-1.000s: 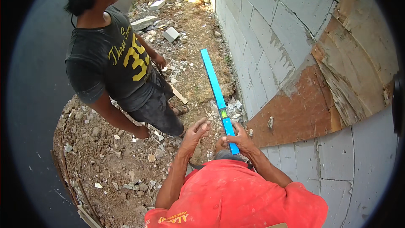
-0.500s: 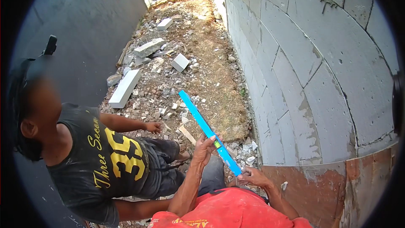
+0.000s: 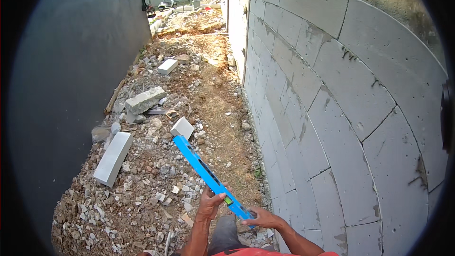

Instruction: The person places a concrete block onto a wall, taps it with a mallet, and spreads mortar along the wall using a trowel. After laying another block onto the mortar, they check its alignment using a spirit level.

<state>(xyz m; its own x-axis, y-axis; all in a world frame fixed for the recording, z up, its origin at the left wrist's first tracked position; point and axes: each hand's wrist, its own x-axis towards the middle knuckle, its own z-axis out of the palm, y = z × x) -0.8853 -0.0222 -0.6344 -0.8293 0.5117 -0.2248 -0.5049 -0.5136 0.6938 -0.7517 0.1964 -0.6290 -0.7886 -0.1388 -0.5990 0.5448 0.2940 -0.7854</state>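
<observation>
A long blue spirit level (image 3: 200,167) slants across the ground in front of me, its far end up and to the left. My left hand (image 3: 212,204) is closed around it below its middle, close to the green vial. Near its lower end my right hand (image 3: 262,218) grips it too, with the thumb on top. The level is held in the air above the rubble, and its far end overlaps a small white block (image 3: 182,128) in the picture. Parts of the fingers under the level are hidden.
A grey block wall (image 3: 327,128) runs along my right, a dark smooth wall (image 3: 71,80) along my left. Rubble covers the ground, with a long white block (image 3: 113,159), a rough concrete slab (image 3: 145,100) and another white block (image 3: 167,66). A scooter (image 3: 167,4) stands far off.
My view has tilted up and turned right, so the far fence shows and the co-worker at left is almost out of view. Both hands still hold the level.
</observation>
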